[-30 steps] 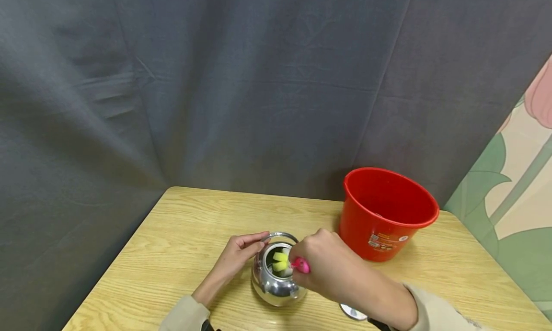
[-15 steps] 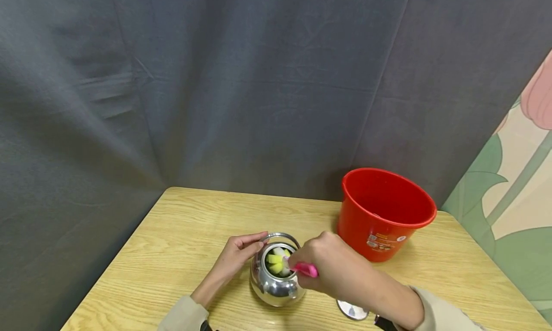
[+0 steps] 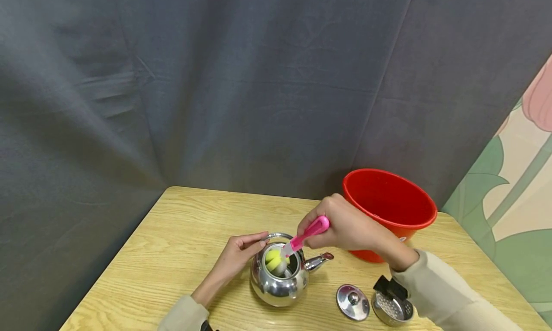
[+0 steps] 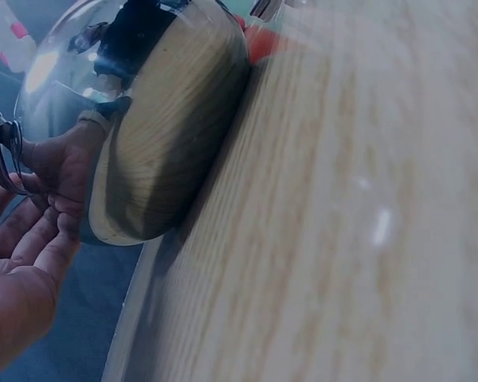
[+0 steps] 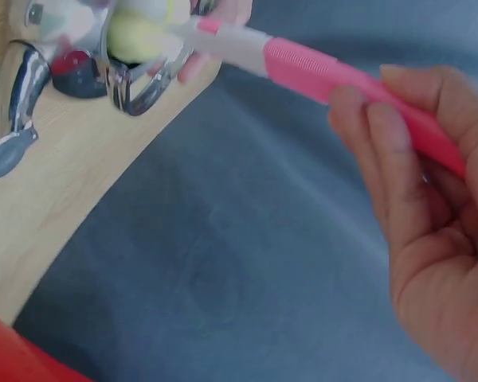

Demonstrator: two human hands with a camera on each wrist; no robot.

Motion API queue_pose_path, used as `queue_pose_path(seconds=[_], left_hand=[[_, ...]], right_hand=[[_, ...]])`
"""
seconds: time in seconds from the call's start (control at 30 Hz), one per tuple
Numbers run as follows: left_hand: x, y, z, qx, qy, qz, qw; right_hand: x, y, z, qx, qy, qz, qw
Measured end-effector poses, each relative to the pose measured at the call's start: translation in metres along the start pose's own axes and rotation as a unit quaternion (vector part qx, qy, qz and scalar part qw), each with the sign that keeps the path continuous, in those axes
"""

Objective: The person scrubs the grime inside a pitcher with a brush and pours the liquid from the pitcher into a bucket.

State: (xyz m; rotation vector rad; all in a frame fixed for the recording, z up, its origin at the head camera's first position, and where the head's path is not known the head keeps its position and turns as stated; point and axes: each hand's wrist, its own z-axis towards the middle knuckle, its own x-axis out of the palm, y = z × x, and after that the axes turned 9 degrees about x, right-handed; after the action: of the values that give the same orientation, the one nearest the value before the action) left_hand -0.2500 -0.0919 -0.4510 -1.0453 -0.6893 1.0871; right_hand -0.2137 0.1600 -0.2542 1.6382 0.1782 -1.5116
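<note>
A shiny steel kettle (image 3: 278, 288) stands on the wooden table, its short spout (image 3: 319, 261) pointing right. My left hand (image 3: 237, 254) pinches the kettle's handle (image 3: 279, 235) at its left side; the left wrist view has the fingertips at the coiled metal there. With my right hand (image 3: 345, 223) I grip the pink handle (image 5: 342, 87) of a sponge brush, above and right of the kettle. The brush's yellow and white sponge head (image 3: 273, 260) sits in the kettle's round opening, the handle slanting up to the right.
A round steel lid (image 3: 352, 302) with a black knob lies right of the kettle. Beside it is a perforated steel strainer (image 3: 390, 309), partly under my right wrist. A red bucket (image 3: 390, 197) stands behind my right forearm. A grey curtain (image 3: 258, 106) hangs at the table's back edge.
My right hand has risen and shifted away from the kettle mouth, tilting the brush handle upward. The spout, lid and strainer now show more fully. My left hand has stayed at the kettle handle.
</note>
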Motion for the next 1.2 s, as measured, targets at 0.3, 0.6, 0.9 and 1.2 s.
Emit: queue_pose_path(seconds=[0.3,0.6,0.9,1.2], left_hand=[[0.007,-0.007,0.001,0.001,-0.004,0.004,1.0000],[0.008,-0.001,0.002,0.002,-0.006,0.008,0.9999],[0.007,-0.004,0.003,0.002,-0.009,0.027,0.9996],[0.008,-0.002,0.002,0.010,-0.001,0.015,0.9998]], right_hand=[[-0.020,-0.032,0.027,0.058,0.062,0.084,0.993],[-0.028,-0.042,0.055,0.158,0.138,0.183,0.960],[-0.028,-0.029,0.095,0.223,0.182,0.173,0.942],[-0.016,-0.008,0.130,0.276,0.202,0.074,0.937]])
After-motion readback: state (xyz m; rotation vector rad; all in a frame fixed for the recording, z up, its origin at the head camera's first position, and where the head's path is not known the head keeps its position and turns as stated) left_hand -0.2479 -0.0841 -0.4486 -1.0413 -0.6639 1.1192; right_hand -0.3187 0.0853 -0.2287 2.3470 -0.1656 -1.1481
